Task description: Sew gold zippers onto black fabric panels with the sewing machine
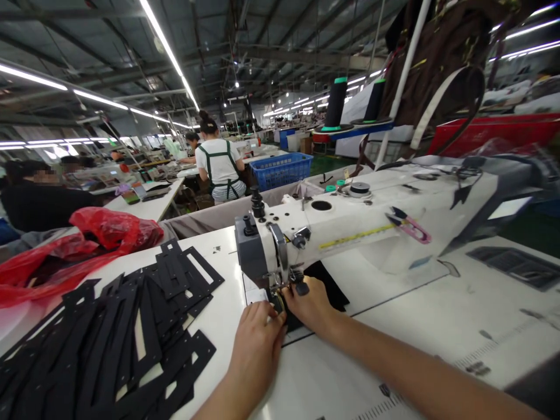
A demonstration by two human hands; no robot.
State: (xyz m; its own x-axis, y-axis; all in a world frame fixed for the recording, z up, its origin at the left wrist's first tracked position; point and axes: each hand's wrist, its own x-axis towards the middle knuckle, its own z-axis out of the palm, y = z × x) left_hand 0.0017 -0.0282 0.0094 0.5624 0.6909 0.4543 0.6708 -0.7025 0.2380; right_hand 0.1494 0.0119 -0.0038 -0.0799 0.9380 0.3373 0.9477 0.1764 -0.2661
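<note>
A white sewing machine [350, 227] stands on the white table, its needle area just beyond both hands. My left hand [258, 338] is closed at a black fabric piece [326, 283], fingertips pressed down left of the presser foot. Close beside the foot, my right hand [311, 303] has its fingers bent together on the same dark piece, which extends behind it under the machine arm. The fabric edge between the hands is partly hidden by fingers.
Many black cut strips [109, 332] lie piled on the left, with a red plastic bag [96, 239] behind them. Pink-handled snips [411, 226] rest on the machine arm. Beyond are thread cones [336, 105], a blue crate [282, 169] and a person in an apron [219, 160].
</note>
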